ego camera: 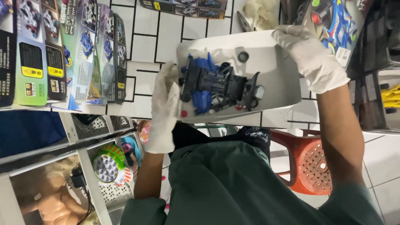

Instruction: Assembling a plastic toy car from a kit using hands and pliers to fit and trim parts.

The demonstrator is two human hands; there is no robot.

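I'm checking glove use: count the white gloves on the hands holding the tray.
2. One covers the left hand on the grey tray's left edge; the other covers the right hand gripping its upper right corner. No others visible.

White box lid (274, 70), shallow and rectangular, held level above the tiled floor as a tray. Inside: dark toy-car chassis (219, 85) lying lengthwise near the middle, blue body parts (203, 66) beside and beneath it, one black wheel (243, 57) apart near the far wall.
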